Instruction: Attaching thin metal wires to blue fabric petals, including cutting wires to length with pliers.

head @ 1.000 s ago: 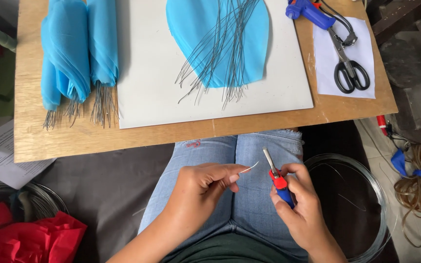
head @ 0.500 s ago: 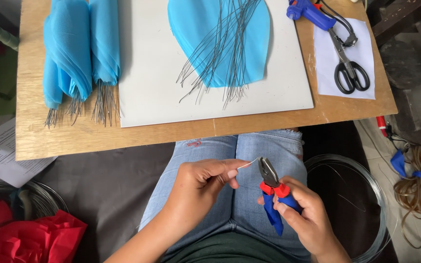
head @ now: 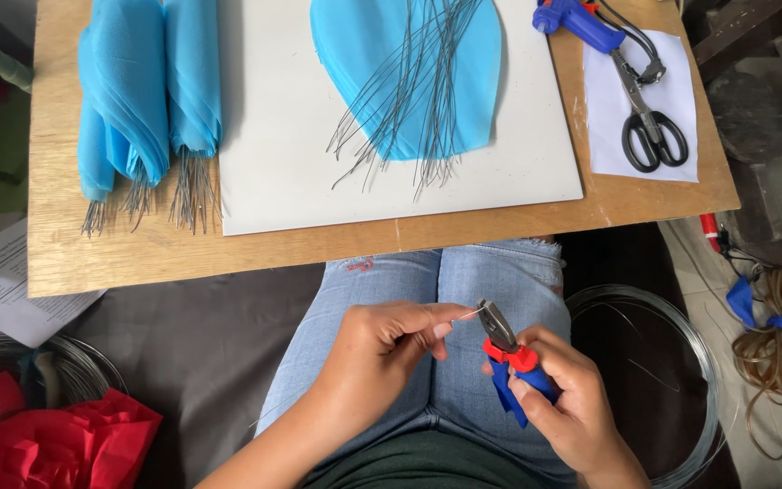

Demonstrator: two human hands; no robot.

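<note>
The left hand point(head: 382, 349) is pinching a thin wire point(head: 469, 314) over the lap while the right hand point(head: 558, 407) is gripping pliers point(head: 509, 358); their tip is meeting the wire, likely a cutting step needing a steady squeeze

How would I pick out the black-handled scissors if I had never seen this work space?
Find the wooden board lying above the person's knees, and follow it to its right end. There a small white sheet of paper lies, with the black-handled scissors resting on it, handles toward the person. The blue glue gun beside them is chunky and blue; the scissors alone have two black loops and steel blades.
</note>
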